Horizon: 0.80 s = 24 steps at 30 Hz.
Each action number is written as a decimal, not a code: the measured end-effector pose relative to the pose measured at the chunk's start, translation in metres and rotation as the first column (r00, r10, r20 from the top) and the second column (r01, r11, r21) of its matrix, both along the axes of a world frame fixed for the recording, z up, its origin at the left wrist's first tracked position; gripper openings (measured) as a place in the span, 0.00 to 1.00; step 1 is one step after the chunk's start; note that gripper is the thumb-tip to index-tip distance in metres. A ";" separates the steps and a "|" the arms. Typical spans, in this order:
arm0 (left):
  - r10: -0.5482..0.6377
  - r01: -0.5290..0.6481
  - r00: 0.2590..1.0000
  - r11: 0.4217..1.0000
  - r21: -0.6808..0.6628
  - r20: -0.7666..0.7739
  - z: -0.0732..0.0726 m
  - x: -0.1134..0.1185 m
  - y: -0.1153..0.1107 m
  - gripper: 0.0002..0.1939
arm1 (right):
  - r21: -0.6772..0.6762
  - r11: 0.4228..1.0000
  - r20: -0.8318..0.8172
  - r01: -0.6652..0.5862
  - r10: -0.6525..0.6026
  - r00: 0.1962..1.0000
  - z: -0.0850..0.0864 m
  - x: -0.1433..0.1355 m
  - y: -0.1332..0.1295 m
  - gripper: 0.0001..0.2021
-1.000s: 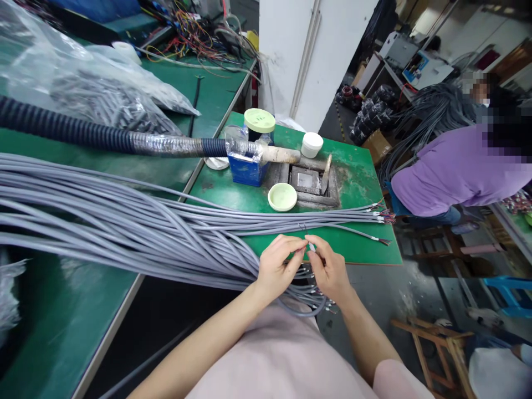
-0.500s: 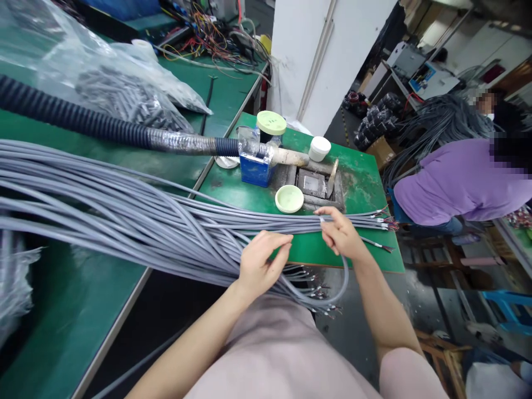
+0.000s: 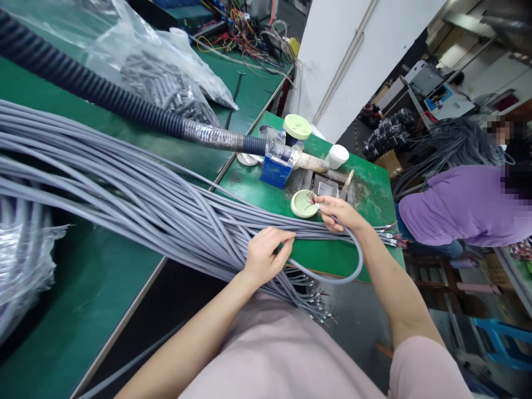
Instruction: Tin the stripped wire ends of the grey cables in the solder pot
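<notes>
And there's the right hand (image 3: 338, 213), out at one o'clock from the body, pinching one grey cable (image 3: 361, 257) just behind its bared wires (image 3: 311, 199), so the loose strands fan out freely over the pale green dish (image 3: 296, 209). The cable bends in a loop below the wrist, probably because its length runs back towards the bundle (image 3: 166, 185). The left hand (image 3: 266, 256) sits nearer, at twelve, thumb and fingertip pressed together beside the grey cables, perhaps steadying itself there. Beyond the dish, at one o'clock on the green desk (image 3: 235, 183), a hose nozzle (image 3: 311, 162) points to the metal well (image 3: 326, 189), presumably to draw air from it. Now the murky parts: whether anything thin lies between the left fingertips is too small to tell; the right hand covers part of the cable; wires overlap the dish, and whether they touch it is unclear.
</notes>
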<state>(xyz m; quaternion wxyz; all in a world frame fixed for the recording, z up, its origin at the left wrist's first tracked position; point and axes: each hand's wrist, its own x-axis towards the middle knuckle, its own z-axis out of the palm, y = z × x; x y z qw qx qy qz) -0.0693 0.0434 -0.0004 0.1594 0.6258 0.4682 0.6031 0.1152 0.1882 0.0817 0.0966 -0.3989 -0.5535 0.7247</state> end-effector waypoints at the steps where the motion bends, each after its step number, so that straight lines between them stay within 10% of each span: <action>1: -0.004 0.004 1.000 1.000 -0.001 0.004 0.000 0.000 0.000 0.07 | -0.003 1.000 0.000 0.003 -0.003 1.000 0.001 -0.001 0.000 0.17; 10: 0.018 -0.023 0.998 0.997 -0.080 -0.057 0.019 -0.005 0.016 0.19 | 0.065 0.997 -0.002 -0.031 0.031 1.000 0.025 -0.007 -0.048 0.16; 18: -0.270 0.263 0.961 0.960 -0.095 -0.066 0.027 -0.005 0.037 0.08 | 0.196 0.972 0.068 -0.127 0.115 0.991 0.027 -0.004 -0.073 0.18; 24: -0.549 0.595 0.799 0.780 -0.195 0.244 0.028 -0.011 0.039 0.13 | 0.467 0.850 0.175 -0.243 0.181 0.968 0.034 -0.005 -0.080 0.15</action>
